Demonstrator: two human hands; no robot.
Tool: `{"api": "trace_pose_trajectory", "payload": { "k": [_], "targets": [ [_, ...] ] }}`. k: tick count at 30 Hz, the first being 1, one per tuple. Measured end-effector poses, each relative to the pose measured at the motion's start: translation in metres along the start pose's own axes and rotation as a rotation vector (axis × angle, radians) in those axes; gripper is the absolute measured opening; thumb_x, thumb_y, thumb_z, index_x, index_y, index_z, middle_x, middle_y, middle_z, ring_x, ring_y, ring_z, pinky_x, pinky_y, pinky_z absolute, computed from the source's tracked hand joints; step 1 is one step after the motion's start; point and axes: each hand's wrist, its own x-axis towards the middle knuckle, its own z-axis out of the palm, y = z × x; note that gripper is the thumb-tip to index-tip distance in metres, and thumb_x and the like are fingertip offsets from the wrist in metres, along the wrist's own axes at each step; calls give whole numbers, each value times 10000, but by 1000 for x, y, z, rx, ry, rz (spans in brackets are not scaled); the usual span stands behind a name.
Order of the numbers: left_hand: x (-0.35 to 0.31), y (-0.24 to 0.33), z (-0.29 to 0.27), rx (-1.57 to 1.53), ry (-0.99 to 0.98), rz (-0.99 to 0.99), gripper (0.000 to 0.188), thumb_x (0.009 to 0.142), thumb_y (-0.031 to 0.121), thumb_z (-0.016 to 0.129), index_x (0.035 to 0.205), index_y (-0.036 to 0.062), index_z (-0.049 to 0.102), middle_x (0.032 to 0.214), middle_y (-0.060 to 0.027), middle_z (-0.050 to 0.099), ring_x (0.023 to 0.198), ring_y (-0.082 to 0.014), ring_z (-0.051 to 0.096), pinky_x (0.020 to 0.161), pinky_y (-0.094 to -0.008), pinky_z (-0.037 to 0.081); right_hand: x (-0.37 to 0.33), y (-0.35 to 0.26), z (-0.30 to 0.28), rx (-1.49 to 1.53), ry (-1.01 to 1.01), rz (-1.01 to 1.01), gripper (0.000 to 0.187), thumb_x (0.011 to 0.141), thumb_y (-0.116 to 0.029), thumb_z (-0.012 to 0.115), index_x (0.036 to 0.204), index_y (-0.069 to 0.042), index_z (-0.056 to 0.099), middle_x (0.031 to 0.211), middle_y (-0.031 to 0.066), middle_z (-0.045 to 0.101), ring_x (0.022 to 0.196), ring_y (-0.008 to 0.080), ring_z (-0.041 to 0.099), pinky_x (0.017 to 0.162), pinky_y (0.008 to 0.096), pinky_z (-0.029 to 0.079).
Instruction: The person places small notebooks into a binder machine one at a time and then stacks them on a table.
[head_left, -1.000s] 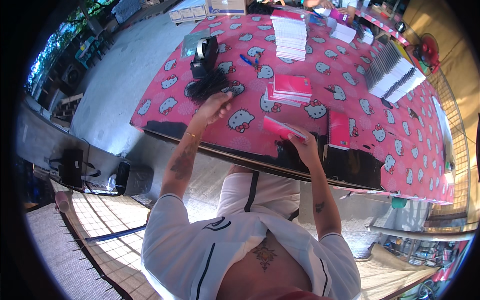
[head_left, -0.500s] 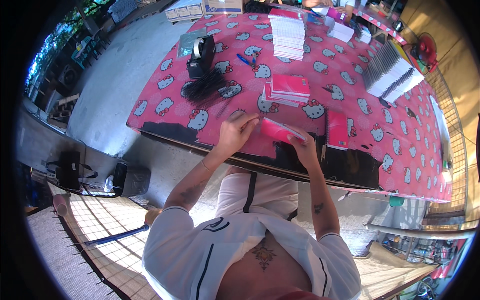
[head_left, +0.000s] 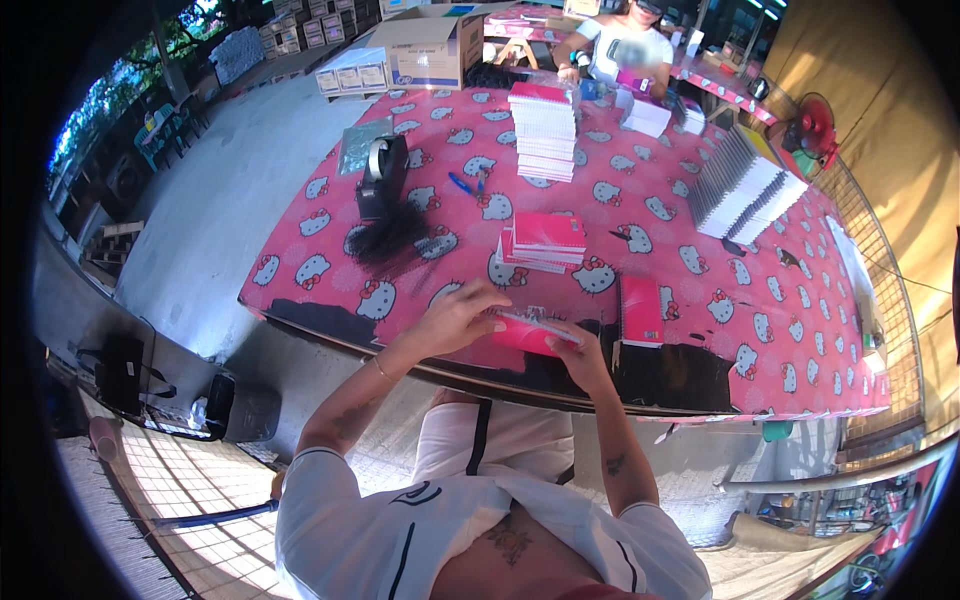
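Notebook (head_left: 525, 338) in right grip (head_left: 578, 352), near edge of worktop (head_left: 700, 290)

Clock positions read from the held notebook; 12 points away from the wearer.

Held notebook: pink cover, tilted, long pale edge uppermost, raised at the worn black margin of the pink-covered worktop. Right grip at its 3 o'clock end, pinching it, thumb on the cover; the other fingers are mostly hidden. Left grip (head_left: 462, 318) at its 9 o'clock end, fingers curled, thumb close to the corner; cannot tell whether it pinches anything.

Surroundings, same worktop. 12 o'clock: short stack of pink notebooks (head_left: 545, 245), and beyond it a taller stack (head_left: 543, 135). 3 o'clock: single pink notebook (head_left: 642, 312), lying flat. 10 o'clock: heap of black bristly strands (head_left: 388, 240), right beside a black tape dispenser (head_left: 380, 190). 11 o'clock: blue-handled pliers (head_left: 463, 184). 2 o'clock: large stack of spiral-bound books (head_left: 745, 190), a red fan (head_left: 816, 130) farther out. Between 12 and 1, far side: co-worker (head_left: 630, 50) with a purple item (head_left: 636, 82).
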Motion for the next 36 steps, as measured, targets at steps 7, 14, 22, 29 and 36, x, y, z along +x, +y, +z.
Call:
{"api": "trace_pose_trajectory", "payload": {
  "k": [7,14,22,29,36],
  "targets": [
    [-4,-7,2,-63,-168,-113,300,867,230,720,1115,76,651,932,-93,633,763,-294,635,658,-402,496,-9,-6,7,7,10,-37,260,954,-74,631,1200,5,661,1064,105,720,970,110,610,894,262,473],
    [-13,37,32,692,6,-132,726,939,518,522,1439,2,412,1419,-221,429,1320,-377,409,1052,-578,287,-17,-17,20,13,115,-41,274,948,-59,637,1214,5,654,1077,84,710,966,102,596,889,261,469],
    [-20,34,48,758,60,-166,851,910,563,518,1483,-38,332,1556,-245,298,1455,-406,268,1105,-707,135,-17,-23,31,143,106,-1,295,952,-67,635,1239,2,647,1014,25,676,901,81,554,827,243,467],
    [-27,34,49,712,-3,-136,902,888,615,514,1493,-24,317,1559,-230,306,1464,-390,262,1098,-702,170,-13,-14,33,197,119,37,308,960,-84,635,1259,-7,639,1017,5,667,880,65,549,784,239,479],
    [-49,36,70,669,14,-101,774,914,527,547,1466,8,390,1531,-181,371,1430,-330,335,1089,-673,232,-1,-19,21,71,74,44,308,948,-94,652,1244,-8,649,1026,39,694,914,88,572,840,255,484]
  ]
}}
